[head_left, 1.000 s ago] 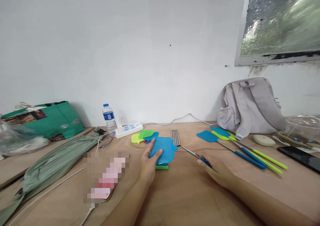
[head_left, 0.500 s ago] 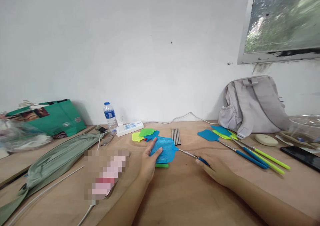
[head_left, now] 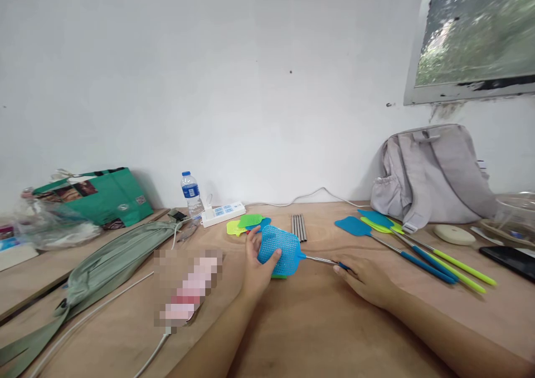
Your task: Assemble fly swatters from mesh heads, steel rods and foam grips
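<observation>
A blue fly swatter (head_left: 283,251) with a perforated head and a thin metal rod is held between both hands above the table. My left hand (head_left: 259,266) grips the head by its left edge, thumb on the front, other fingers behind. My right hand (head_left: 361,277) is closed around the blue handle, which it mostly hides. A bit of a green piece (head_left: 279,277) shows under the head. Behind lie loose green, yellow and blue swatter heads (head_left: 249,221) and several metal tubes (head_left: 298,227). Several whole swatters (head_left: 422,258) with blue and yellow-green handles rest at the right.
A grey backpack (head_left: 434,177), a white oval case (head_left: 454,234) and a black phone (head_left: 507,263) are on the right. At the left are a green bag (head_left: 111,199), a grey-green cloth bag (head_left: 112,261), a water bottle (head_left: 192,194) and a white power strip (head_left: 223,213).
The view has turned slightly left. Both hands still hold the blue swatter. Its head is tilted a little differently and covers more of the green piece below.
</observation>
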`<state>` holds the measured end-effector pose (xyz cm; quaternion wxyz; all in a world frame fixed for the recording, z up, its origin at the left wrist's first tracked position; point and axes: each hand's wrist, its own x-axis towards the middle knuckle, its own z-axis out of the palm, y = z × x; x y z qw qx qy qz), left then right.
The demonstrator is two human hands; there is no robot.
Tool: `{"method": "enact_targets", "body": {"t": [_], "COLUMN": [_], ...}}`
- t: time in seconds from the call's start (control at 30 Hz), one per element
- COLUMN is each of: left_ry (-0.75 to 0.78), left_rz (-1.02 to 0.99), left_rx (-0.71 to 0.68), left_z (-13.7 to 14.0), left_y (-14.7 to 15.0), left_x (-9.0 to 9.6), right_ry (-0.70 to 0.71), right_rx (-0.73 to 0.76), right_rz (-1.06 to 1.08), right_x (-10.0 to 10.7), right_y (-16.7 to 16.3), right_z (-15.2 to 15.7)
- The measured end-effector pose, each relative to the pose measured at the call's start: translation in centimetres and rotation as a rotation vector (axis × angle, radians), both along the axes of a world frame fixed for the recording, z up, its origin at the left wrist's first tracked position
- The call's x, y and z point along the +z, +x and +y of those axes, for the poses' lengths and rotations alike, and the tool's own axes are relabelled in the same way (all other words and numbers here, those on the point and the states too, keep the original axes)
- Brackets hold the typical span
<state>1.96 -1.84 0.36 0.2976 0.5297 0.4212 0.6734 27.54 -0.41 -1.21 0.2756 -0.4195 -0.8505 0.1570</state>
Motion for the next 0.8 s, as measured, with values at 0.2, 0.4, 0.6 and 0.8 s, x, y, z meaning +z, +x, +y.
{"method": "enact_targets", "body": {"t": [0.2,0.4,0.6,0.8], "left_ry": [0.045,0.045,0.117,0.313], "left_rz": [0.105,0.143,0.262,0.558], "left_rx": [-0.031,-0.021,-0.022,0.086], "left_z": [-1.2,-2.0,-2.3,-1.7], "left_y": [1.0,1.7,1.5,0.1], "left_x": [0.4,0.5,0.3,0.6], "right_ry": [0.0,-0.032,-0.042,-0.017], "right_rx": [0.024,0.046,0.06,0.036], "right_rz": [0.01,0.016,0.001,-0.085], "right_x": [-0.4,-0.4,-0.5,0.4], "right_y": [0.2,0.3,0.0,-0.4], "right_z": [-0.1,0.0,-0.5,-0.7]}}
